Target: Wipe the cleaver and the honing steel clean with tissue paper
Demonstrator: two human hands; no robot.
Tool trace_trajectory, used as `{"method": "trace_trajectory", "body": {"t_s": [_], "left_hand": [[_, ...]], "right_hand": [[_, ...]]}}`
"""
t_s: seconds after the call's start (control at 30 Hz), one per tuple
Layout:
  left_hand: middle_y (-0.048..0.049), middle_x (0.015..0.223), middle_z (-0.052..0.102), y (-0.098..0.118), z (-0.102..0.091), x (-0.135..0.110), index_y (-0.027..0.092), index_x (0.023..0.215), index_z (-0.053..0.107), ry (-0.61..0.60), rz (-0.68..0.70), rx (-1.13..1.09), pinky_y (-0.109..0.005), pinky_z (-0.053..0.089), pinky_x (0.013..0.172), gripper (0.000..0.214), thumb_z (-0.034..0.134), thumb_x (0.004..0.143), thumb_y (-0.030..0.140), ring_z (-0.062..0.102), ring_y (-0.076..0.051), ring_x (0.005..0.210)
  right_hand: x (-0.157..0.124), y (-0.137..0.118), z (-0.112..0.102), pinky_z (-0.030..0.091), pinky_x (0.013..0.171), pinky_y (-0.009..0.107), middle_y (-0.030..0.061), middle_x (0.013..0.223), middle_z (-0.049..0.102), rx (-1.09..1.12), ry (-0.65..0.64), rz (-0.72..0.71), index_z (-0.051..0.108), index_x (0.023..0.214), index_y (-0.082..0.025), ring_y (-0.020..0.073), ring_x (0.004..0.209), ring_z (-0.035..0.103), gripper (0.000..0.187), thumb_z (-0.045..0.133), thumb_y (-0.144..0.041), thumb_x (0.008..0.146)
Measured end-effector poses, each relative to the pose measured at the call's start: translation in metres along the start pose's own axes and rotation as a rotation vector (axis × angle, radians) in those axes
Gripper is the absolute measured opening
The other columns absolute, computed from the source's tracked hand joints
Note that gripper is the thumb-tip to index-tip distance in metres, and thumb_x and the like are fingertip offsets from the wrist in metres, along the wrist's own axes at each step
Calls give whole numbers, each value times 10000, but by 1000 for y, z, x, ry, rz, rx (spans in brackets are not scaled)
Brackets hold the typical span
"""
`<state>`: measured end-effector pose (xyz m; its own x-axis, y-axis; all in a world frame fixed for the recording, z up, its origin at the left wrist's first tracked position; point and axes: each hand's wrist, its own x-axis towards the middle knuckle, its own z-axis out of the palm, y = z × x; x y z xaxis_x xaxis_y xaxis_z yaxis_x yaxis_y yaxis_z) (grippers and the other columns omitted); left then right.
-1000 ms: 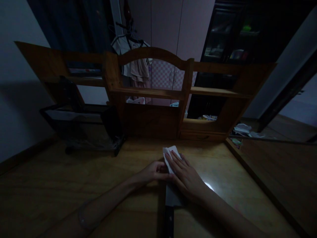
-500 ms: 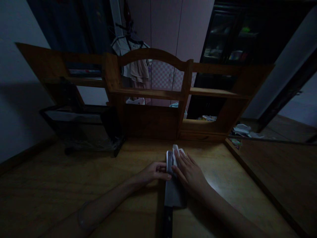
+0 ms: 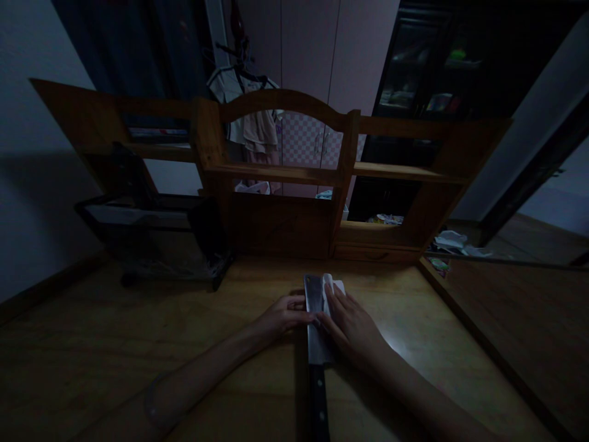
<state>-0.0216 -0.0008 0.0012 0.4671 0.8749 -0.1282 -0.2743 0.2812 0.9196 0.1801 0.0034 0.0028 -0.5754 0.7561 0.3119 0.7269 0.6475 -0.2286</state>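
Note:
A cleaver with a black riveted handle is in front of me, its blade pointing away and the handle toward me. My left hand pinches the blade's left edge, thumb on the upper face and fingers curled at the side, partly hidden. A folded white tissue lies against the right part of the blade near its far end. My right hand holds this tissue under its fingers, pressed to the blade, and covers much of the blade's right side.
The wooden desk extends around both hands. At its back stands a wooden shelf unit. A dark-framed rack or box sits at the back left. A raised wooden edge runs along the right.
The cleaver has shifted slightly away from me and turned a little, so more of its handle shows. My right hand with the tissue has slid slightly back toward me along the blade.

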Motion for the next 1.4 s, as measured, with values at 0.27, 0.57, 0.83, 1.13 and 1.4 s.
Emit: {"method": "trace_trajectory", "body": {"t_s": [0.27,0.57,0.83,1.13,1.4], "left_hand": [[-80,803,671,-7,-9,6,115,934,681,79,-38,-310,-270,464,732,263,595,824,338,612,-154,714],[-109,745,661,-4,-11,6,68,893,669,32,-93,-385,-280,457,705,448,488,862,476,609,-172,671],[-142,763,668,2,-11,5,26,918,669,73,-92,-459,-310,460,767,494,472,865,476,614,-186,687],[-121,735,665,3,-8,4,35,921,669,71,-84,-469,-296,465,771,458,481,872,450,621,-177,681],[-135,833,697,2,-8,3,57,852,669,167,-72,-485,-301,472,779,395,515,860,420,639,-196,736]], "right_hand": [[1,-20,-16,139,1144,469,51,1540,69,144,-144,-194,19,1479,-210,221,1413,74,659,349,-448,961],[1,-25,-18,132,1152,451,50,1536,106,49,-134,-201,53,1480,-189,193,1412,98,625,305,-450,971],[0,-11,-2,238,1113,513,165,1417,403,-65,-36,-41,352,1395,-113,271,1331,344,572,329,-479,956],[-5,-22,-9,239,1127,479,164,1487,262,21,-53,-133,200,1457,-105,270,1379,229,682,403,-486,929],[-3,-36,-29,208,1134,463,90,1517,190,84,-139,-274,39,1481,-182,221,1402,153,675,362,-453,954]]}}
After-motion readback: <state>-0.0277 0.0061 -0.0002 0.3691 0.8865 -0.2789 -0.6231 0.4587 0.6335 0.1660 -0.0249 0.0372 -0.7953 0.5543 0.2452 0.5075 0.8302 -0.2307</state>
